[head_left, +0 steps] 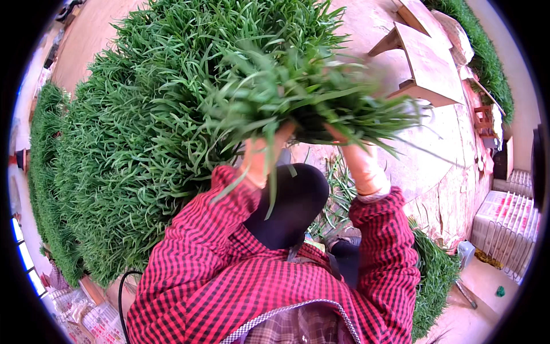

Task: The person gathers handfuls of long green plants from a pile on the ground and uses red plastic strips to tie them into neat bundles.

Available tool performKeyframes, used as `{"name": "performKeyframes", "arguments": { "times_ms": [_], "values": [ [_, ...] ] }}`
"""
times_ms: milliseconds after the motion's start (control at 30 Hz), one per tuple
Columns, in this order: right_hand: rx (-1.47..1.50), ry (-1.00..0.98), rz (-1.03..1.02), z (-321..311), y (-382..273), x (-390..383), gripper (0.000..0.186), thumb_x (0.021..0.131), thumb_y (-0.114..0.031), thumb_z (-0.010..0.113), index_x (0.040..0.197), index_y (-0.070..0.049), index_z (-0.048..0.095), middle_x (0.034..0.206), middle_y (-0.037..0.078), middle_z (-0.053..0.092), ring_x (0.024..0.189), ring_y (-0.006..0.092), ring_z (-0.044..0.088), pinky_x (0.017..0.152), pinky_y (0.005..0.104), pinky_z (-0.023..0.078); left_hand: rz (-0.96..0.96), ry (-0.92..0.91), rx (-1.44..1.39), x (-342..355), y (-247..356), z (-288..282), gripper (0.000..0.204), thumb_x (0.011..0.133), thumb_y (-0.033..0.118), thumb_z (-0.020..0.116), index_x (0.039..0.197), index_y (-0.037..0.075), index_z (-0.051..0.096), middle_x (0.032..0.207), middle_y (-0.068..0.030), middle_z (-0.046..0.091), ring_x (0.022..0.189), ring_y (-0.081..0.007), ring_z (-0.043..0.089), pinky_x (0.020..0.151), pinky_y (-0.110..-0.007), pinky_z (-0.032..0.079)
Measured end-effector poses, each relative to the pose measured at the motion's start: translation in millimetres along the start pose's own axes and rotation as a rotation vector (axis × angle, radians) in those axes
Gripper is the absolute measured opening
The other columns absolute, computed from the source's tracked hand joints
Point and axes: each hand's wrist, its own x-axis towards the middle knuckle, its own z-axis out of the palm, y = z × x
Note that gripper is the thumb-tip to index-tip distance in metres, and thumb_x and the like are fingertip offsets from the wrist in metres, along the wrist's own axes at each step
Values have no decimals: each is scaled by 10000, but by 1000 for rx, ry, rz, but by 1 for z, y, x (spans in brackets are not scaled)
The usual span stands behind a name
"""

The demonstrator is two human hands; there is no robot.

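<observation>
A loose bunch of long, flat green leaves [332, 106], chive-like, is lifted in front of me and partly smeared by motion. My left hand [269, 152] grips it from below on its left side, my right hand [356, 152] on its right side. Most of the fingers on both hands are hidden among the leaves. Some long blades hang down past my left wrist, and others stick out to the right. Directly left of and beyond the bunch rises a big, dense heap of the same greens [143, 126].
Loose blades [338, 189] lie on the floor beside my dark-clad knee [295, 200]. A wooden bench-like piece [429, 66] stands at far right. More greens [432, 275] lie beside my right elbow. Stacked white, red-printed packs [504, 229] stand near the right edge.
</observation>
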Motion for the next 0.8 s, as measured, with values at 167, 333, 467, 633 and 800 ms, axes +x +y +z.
{"name": "performKeyframes", "arguments": {
  "times_ms": [167, 333, 467, 633, 800],
  "values": [
    [409, -65, 187, 77, -21, 27, 212, 846, -113, 739, 1027, -28, 670, 960, 38, 670, 943, 150, 617, 816, 306, 496, -312, 106, -77, -26, -45, -53, 354, 877, 97, 690, 1209, 3, 616, 1156, -62, 660, 1030, -182, 609, 924, -328, 474],
    [387, -190, 378, 81, 17, 22, 136, 866, -95, 715, 984, -37, 681, 1091, 23, 623, 936, 112, 593, 822, 261, 485, -366, 273, -113, -28, -61, -61, 424, 866, 120, 737, 1248, 23, 580, 1165, -42, 624, 1082, -140, 567, 938, -302, 456],
    [132, -135, 181, 71, 9, 8, 326, 849, -154, 715, 1144, -41, 635, 1223, 76, 559, 1070, 181, 566, 884, 298, 468, -336, 261, -322, -32, -80, -63, 462, 890, 103, 695, 1309, 27, 517, 1163, -58, 625, 1058, -148, 587, 956, -296, 453],
    [130, -21, 149, 22, -17, -39, 406, 878, -137, 683, 1263, -52, 584, 1371, 97, 496, 1234, 209, 508, 1003, 343, 446, -341, 303, -375, -29, -35, -62, 549, 897, -2, 642, 1398, 9, 417, 1224, -83, 582, 1073, -162, 578, 954, -283, 466],
    [-65, 281, 197, -87, -2, -140, 412, 903, -59, 657, 1304, -38, 568, 1324, 71, 571, 1165, 177, 563, 998, 293, 439, -19, 291, -69, -35, -14, -77, 624, 899, 70, 662, 1443, -8, 367, 1422, -122, 436, 1268, -225, 460, 1088, -338, 358]
  ]
}}
